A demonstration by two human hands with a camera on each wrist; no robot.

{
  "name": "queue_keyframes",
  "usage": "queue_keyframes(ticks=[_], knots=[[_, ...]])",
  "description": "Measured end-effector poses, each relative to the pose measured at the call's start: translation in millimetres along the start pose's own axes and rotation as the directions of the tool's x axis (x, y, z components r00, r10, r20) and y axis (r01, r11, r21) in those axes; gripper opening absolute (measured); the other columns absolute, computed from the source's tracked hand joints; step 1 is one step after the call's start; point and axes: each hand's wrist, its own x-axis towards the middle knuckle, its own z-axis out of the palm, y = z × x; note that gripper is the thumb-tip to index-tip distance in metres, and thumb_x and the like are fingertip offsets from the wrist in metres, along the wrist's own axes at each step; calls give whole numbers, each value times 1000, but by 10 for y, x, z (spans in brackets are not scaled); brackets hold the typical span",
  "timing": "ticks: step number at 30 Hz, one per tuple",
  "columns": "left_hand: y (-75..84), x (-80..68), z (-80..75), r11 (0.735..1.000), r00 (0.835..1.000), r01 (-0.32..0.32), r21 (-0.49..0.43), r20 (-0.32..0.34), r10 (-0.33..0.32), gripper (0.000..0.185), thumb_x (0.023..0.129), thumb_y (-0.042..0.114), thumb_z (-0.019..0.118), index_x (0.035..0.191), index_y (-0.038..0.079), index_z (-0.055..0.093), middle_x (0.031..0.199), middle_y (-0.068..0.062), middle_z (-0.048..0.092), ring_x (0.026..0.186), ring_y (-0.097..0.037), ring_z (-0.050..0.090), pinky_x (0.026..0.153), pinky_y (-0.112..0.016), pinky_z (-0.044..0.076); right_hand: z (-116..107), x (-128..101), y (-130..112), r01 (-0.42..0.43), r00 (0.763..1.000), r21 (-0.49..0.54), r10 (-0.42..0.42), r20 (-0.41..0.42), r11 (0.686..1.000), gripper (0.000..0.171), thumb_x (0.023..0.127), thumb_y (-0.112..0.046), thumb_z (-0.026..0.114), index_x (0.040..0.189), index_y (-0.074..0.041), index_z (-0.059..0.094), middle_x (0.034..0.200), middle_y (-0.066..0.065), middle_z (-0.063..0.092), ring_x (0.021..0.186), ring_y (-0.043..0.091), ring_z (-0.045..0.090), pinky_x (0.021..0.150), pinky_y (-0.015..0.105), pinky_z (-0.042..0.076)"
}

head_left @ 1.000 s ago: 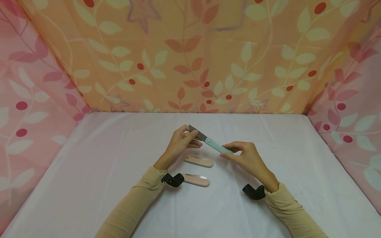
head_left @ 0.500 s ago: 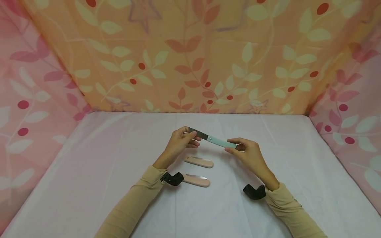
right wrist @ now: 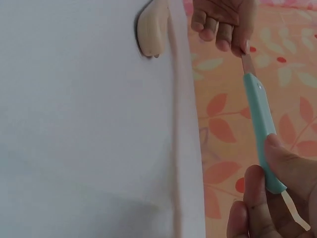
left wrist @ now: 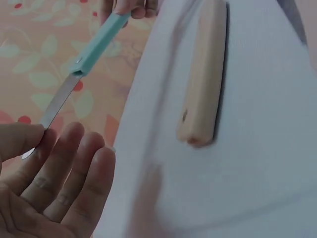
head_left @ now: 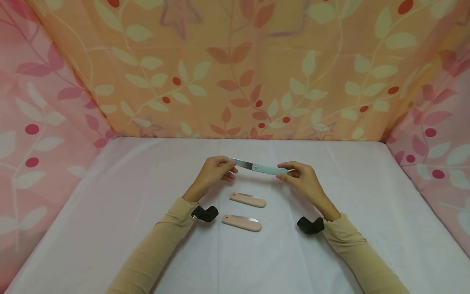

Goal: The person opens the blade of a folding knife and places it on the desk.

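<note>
**Three folding knives: one held in the air, two lying on the cloth**

Counted in the head view: three folding knives, two hands, one white cloth (head_left: 110,212), one leaf-patterned curtain (head_left: 257,61) behind. One mint-green knife (head_left: 257,167), fully unfolded. Two pink knives, both folded shut with only the back of the blade showing along the handle.

Mint-green knife: lifted above the cloth, almost level, stretched between both hands. Pinched at the blade tip by the left hand (head_left: 214,171), thumb on one side and the first finger on the other; in the left wrist view the other fingers (left wrist: 74,183) lie straight and loose beside the blade. Gripped at the far end of the green handle by the right hand (head_left: 301,179), thumb and fingers curled around it; in the right wrist view only the last part of the handle (right wrist: 265,139) disappears inside the grip. Blade to the left of the pivot, handle to the right, so the whole middle of the knife stays free between the two grips.

Relative to the mint-green knife: first pink knife (head_left: 247,200) just below it toward the person, under the gap between the hands, not touching anything. Second pink knife (head_left: 241,223) further toward the person, parallel to the first one, close to it but apart, between the two forearms. Curtain well behind the mint-green knife, at the far edge of the cloth.
</note>
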Motion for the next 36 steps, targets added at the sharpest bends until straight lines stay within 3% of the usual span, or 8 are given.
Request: queue_keyframes(ticks=[4, 10, 17, 23, 29, 36], knots=[[14, 56, -68, 997, 999, 18, 75, 34, -20, 30, 102, 17, 55, 112, -10, 63, 95, -20, 73, 72, -18, 70, 71, -31, 60, -2, 103, 25, -36, 999, 40, 36, -9, 999, 37, 90, -20, 75, 123, -3, 67, 109, 21, 71, 85, 17, 72, 71, 17, 49], [0, 157, -134, 989, 1000, 19, 146, 11, -21, 28, 103, 17, 54, 111, -9, 63, 97, -26, 72, 68, -20, 68, 66, -32, 60, 23, 234, 27, -50, 999, 79, 49, 9, 996, 42, 89, -14, 75, 127, -1, 64, 111, 25, 70, 84, 2, 69, 73, 15, 51], [-6, 309, -168, 984, 1000, 28, 177, -8, -27, 30, 104, 18, 49, 111, -7, 64, 94, -23, 71, 63, -17, 66, 63, -31, 60, 45, 407, 86, -76, 997, 94, 78, -20, 993, 43, 89, -10, 74, 128, 2, 61, 125, 24, 64, 100, 23, 72, 73, 13, 50], [-8, 456, -195, 978, 999, 37, 204, -26, -32, 30, 105, 19, 45, 109, -6, 63, 90, -20, 72, 59, -15, 64, 59, -28, 58, 85, 565, 112, -85, 995, 92, 90, -48, 992, 41, 91, -10, 72, 128, 3, 61, 127, 23, 63, 104, 29, 71, 72, 12, 48], [-75, 607, -222, 962, 997, 64, 264, -47, -53, 29, 104, 20, 44, 109, -2, 63, 78, -8, 70, 53, -10, 58, 54, -22, 51, 192, 684, 143, -125, 989, 79, 130, -65, 989, 38, 92, -7, 68, 129, 2, 62, 129, 22, 63, 110, 35, 68, 66, 12, 46], [-146, 679, -260, 949, 992, 72, 308, -120, -37, 33, 105, 23, 44, 108, 1, 68, 69, 0, 64, 51, -8, 52, 48, -20, 42, 274, 784, 196, -121, 988, 59, 126, -88, 991, 38, 92, -4, 66, 128, 3, 62, 127, 24, 63, 113, 36, 67, 75, 14, 49]])
